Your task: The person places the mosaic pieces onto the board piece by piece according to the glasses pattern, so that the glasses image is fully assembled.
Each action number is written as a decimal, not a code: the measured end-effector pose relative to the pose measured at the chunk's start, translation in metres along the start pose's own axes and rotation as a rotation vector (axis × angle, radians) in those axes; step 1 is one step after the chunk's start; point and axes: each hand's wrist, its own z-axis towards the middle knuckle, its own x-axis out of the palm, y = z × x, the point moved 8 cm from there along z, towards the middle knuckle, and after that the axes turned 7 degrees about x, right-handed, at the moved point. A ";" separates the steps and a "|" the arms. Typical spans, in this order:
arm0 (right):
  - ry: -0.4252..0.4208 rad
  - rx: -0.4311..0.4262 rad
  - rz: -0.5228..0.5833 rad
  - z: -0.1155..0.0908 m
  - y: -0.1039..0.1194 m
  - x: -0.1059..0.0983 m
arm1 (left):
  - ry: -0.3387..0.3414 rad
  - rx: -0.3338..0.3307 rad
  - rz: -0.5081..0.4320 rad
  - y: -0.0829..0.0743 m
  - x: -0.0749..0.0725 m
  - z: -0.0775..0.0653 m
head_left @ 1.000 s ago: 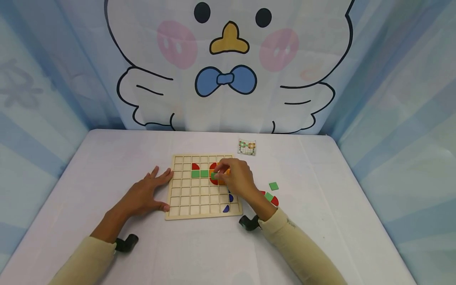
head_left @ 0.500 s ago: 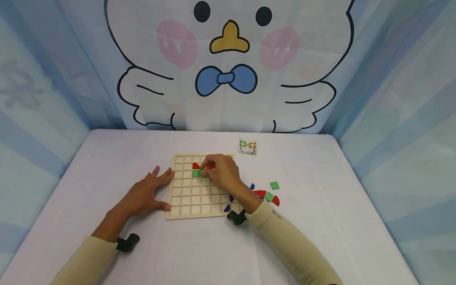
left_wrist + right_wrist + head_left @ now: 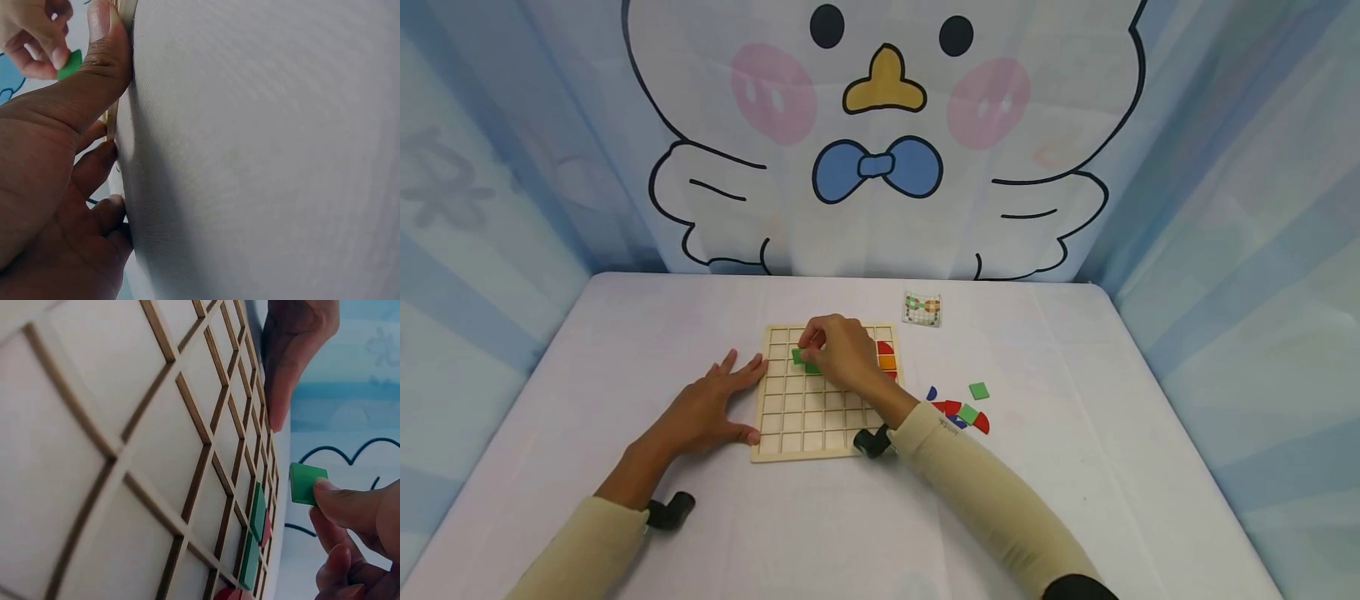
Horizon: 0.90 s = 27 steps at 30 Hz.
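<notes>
My right hand (image 3: 846, 354) pinches a green square tile (image 3: 306, 482) between thumb and fingers, above the upper left part of a wooden grid board (image 3: 782, 421). In the right wrist view, the tile is raised off the grid, and green tiles (image 3: 257, 512) sit in cells with a red piece (image 3: 266, 530) beside them. Red quarter-round pieces and an orange square (image 3: 887, 362) fill cells at the board's right; my right hand covers some cells. My left hand (image 3: 711, 408) lies spread, its thumb and fingertips touching the board's left edge.
Right of the board lie loose pieces: a green square (image 3: 979, 390), a red quarter-round (image 3: 982, 423), a blue piece (image 3: 932, 392) and several others. A small pattern card (image 3: 922, 309) lies behind the board's right corner on the white tablecloth (image 3: 1037, 500).
My right hand has moved left across the board with the green tile, uncovering the red and orange pieces at the right. The left hand has stayed at the board's edge.
</notes>
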 end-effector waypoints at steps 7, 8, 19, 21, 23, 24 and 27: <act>-0.018 0.014 -0.014 0.014 0.002 0.009 | 0.005 -0.004 0.004 0.000 0.000 0.001; -0.020 0.017 -0.022 0.016 0.002 0.010 | 0.006 -0.007 0.004 0.000 0.000 0.001; -0.020 0.071 -0.094 0.025 -0.004 0.018 | 0.010 -0.017 -0.004 0.000 0.000 0.002; -0.017 0.070 -0.106 0.026 -0.004 0.020 | 0.009 -0.015 -0.003 0.000 0.000 0.001; -0.006 0.068 -0.114 0.027 -0.004 0.021 | 0.008 -0.014 -0.001 0.000 -0.001 0.001; 0.000 0.067 -0.120 0.027 -0.003 0.022 | 0.008 -0.013 -0.001 0.000 -0.001 0.001; 0.022 0.055 -0.125 0.027 -0.002 0.024 | 0.006 -0.010 -0.003 0.000 -0.001 0.000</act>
